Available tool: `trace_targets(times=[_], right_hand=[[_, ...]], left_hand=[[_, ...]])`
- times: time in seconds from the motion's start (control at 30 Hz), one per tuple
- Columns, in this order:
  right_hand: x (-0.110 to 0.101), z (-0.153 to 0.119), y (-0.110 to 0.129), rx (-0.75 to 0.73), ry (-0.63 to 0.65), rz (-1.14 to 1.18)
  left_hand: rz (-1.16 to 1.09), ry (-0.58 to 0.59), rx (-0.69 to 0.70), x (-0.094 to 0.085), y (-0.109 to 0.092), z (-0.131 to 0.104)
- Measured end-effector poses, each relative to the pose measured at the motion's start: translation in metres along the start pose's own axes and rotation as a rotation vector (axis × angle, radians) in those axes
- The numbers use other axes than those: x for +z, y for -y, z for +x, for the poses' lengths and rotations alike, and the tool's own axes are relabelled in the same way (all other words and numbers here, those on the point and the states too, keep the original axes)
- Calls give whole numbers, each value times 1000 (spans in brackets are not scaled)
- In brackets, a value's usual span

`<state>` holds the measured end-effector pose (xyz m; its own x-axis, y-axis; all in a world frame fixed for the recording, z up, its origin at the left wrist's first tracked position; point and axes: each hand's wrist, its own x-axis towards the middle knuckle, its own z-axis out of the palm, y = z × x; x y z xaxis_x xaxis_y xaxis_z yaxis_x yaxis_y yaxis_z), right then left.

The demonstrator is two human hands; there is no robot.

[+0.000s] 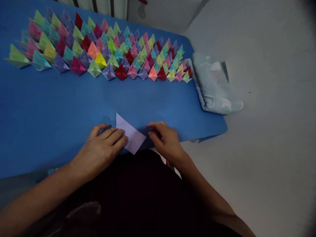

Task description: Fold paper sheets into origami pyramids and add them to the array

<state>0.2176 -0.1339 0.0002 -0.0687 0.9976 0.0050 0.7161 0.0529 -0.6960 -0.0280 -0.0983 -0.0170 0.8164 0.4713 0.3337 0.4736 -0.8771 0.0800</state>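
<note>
A lilac sheet of folded paper (134,137) lies at the near edge of the blue surface, with its corners pointing up-left, right and towards me. My left hand (102,146) rests palm down, its fingertips on the left part of the paper and its thumb held apart. Just off the paper's right corner is my right hand (166,138); its fingers are loosely bent, with a gap between thumb and forefinger and nothing visible in it. The left fingers hide part of the paper's left edge.
Rows of small folded paper boats (95,68) in many colours stand along the far side of the blue table (74,102). A folded grey-green cloth (212,89) with pale patterns lies at the right end, by a pale wall (271,115).
</note>
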Motion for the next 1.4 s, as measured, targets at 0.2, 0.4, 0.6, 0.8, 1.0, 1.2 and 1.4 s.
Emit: trace_targets(times=[0.2, 0.4, 0.6, 0.8, 1.0, 1.2, 1.4], right_hand=[[5, -20, -19, -437, -1, -243], [17, -25, -23, -541, 137, -442], [21, -36, -32, -635, 127, -557], [26, -44, -34, -608, 33, -554], [44, -36, -26, -694, 12, -535], [46, -47, -37, -636, -6, -578], [41, -42, -35, -622, -77, -516]], left_hand=[[-40, 12, -19, 1, 0, -4], [-120, 29, -120, 0, -4, 1], [-15, 29, -240, 10, -11, 7], [6, 22, -192, 10, -10, 3], [-9, 42, -196, 8, -9, 0], [-100, 58, -230, 10, -1, -5], [-156, 100, -231, 7, 2, -3]])
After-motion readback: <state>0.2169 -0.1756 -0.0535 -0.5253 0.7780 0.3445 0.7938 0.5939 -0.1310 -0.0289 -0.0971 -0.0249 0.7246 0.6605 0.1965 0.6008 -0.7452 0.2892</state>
